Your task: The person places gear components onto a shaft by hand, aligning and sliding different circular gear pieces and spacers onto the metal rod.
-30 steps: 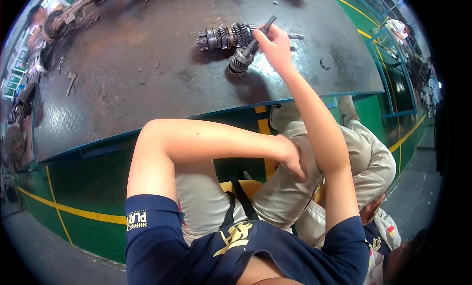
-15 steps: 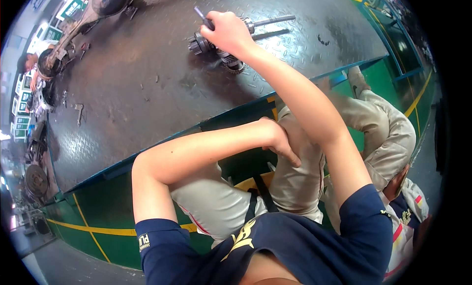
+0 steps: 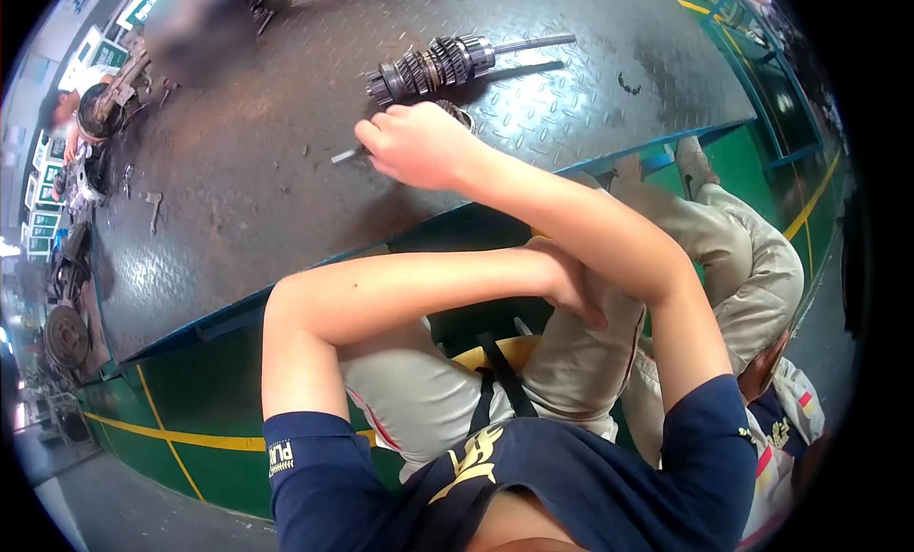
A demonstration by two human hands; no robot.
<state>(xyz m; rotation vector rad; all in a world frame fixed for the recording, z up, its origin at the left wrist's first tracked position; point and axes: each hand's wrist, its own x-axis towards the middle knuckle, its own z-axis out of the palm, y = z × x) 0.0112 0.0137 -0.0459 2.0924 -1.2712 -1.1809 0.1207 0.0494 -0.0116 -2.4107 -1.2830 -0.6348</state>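
My right hand [image 3: 419,147] reaches over the steel checker-plate table [image 3: 286,200] and is closed on a thin metal rod [image 3: 343,157] whose tip pokes out to the left, close to the plate. Just beyond the hand lies a gear shaft [image 3: 433,66] with several stacked gears and a long thin end pointing right. A second round gear part [image 3: 462,114] is mostly hidden behind my knuckles. My left hand [image 3: 566,281] rests on my beige trouser leg below the table edge, under my right forearm, holding nothing.
The table has a blue rim [image 3: 228,319] above a green base with a yellow stripe [image 3: 171,438]. Dark machine parts [image 3: 95,114] crowd its left edge, with a small bolt [image 3: 152,209] nearby. A small clip [image 3: 628,83] lies at the right. Another person in beige clothes [image 3: 752,276] crouches at my right.
My right hand has come off the gear shaft and moved nearer and to the left with the thin rod. My left hand stays on my leg.
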